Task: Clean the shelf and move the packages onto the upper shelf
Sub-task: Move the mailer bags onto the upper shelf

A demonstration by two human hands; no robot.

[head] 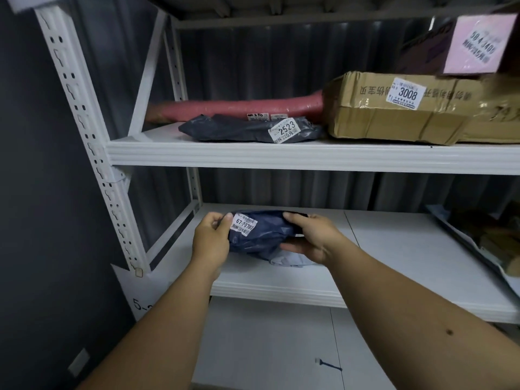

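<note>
A dark blue package (260, 235) is grasped at both ends by the left hand (211, 243) and right hand (312, 240). It is held just above the lower shelf (394, 249).

Two hands (211, 243); three dark bags (261, 235); two boxes (394, 114); one pink roll (239, 108).

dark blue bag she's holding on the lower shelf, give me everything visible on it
The dark blue plastic mailer bag is soft, crinkled and bulging, lying roughly level over the white lower shelf. A white printed sticker label with black digits sits near its left end. The left hand grips the left end, thumb beside the label; the right hand holds the right end, fingers on top, thumb beneath. A pale grey package peeks out under it; contact is unclear.
</note>
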